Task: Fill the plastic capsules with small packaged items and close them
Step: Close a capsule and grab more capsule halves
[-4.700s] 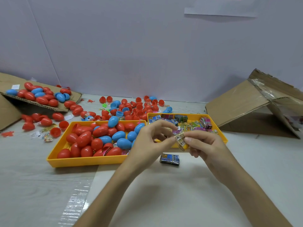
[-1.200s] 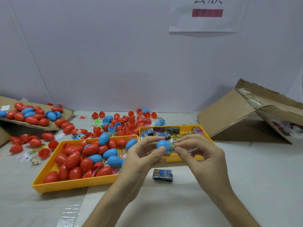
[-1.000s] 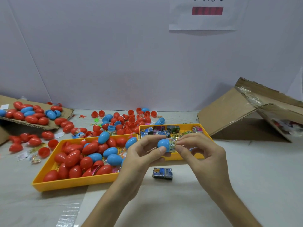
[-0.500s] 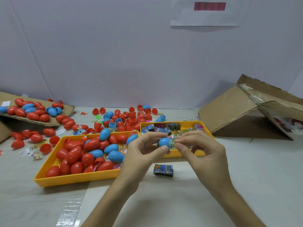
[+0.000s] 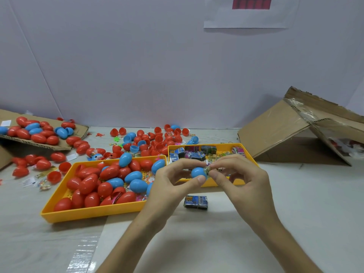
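My left hand (image 5: 171,186) pinches a blue capsule half (image 5: 198,172) between thumb and fingers, just above the near rim of the small yellow tray (image 5: 254,160). A small folded packet (image 5: 207,169) sticks out of the half's open right side, where the thumb and fingers of my right hand (image 5: 242,180) pinch it. The small tray holds several printed packets (image 5: 194,153). One dark blue packet (image 5: 196,202) lies on the table below my hands. The large yellow tray (image 5: 92,211) to the left is full of red and blue capsules (image 5: 88,183).
Loose red and blue capsule halves (image 5: 149,142) lie scattered behind the trays. A cardboard flap (image 5: 49,147) at far left carries more closed capsules. A tipped cardboard box (image 5: 291,134) stands at right. A white wall is close behind.
Since the earliest frame my left hand has taken up a blue capsule half. Over the last second my right hand has kept working the packet into it; both hands have stayed in place.
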A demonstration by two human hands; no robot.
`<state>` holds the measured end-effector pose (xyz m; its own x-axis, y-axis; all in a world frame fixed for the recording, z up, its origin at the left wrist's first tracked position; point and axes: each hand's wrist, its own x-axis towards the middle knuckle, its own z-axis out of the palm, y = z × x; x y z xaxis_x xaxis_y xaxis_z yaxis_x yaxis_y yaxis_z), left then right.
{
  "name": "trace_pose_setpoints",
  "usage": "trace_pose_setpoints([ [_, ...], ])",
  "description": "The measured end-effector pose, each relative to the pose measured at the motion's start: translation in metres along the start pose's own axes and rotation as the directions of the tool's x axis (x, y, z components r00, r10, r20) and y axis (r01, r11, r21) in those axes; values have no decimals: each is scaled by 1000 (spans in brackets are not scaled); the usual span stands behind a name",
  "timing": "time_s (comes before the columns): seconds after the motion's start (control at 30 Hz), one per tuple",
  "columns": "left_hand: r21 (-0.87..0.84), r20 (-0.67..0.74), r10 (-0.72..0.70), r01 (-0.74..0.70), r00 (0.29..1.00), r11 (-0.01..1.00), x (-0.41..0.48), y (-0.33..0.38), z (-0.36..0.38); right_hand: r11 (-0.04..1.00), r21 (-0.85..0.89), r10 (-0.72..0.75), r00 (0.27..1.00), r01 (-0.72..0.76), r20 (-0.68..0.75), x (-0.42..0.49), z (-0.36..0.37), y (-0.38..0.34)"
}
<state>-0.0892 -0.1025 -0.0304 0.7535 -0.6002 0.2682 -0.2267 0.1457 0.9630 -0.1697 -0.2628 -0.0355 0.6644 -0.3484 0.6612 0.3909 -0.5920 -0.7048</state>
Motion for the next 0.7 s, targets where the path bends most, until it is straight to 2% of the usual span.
trace_pose_setpoints([
  [0.17,-41,-33,-4,3,999,999,-1,1,2,1000,-15,-19,997,18,-70,0,3,-2],
  [0.33,-85,-80,-48,41,996,996,-1,0,6,976,-128,-184,982,177,-48,-4,5,0],
  [0.47,-194,-133,-107,80,985,978,-1,-1,10,957,-213,-208,978,198,-25,-7,7,2],
  [0.7,-437,-160,-214,125,964,890,-3,3,16,942,-250,-232,973,222,-11,-12,12,3],
])
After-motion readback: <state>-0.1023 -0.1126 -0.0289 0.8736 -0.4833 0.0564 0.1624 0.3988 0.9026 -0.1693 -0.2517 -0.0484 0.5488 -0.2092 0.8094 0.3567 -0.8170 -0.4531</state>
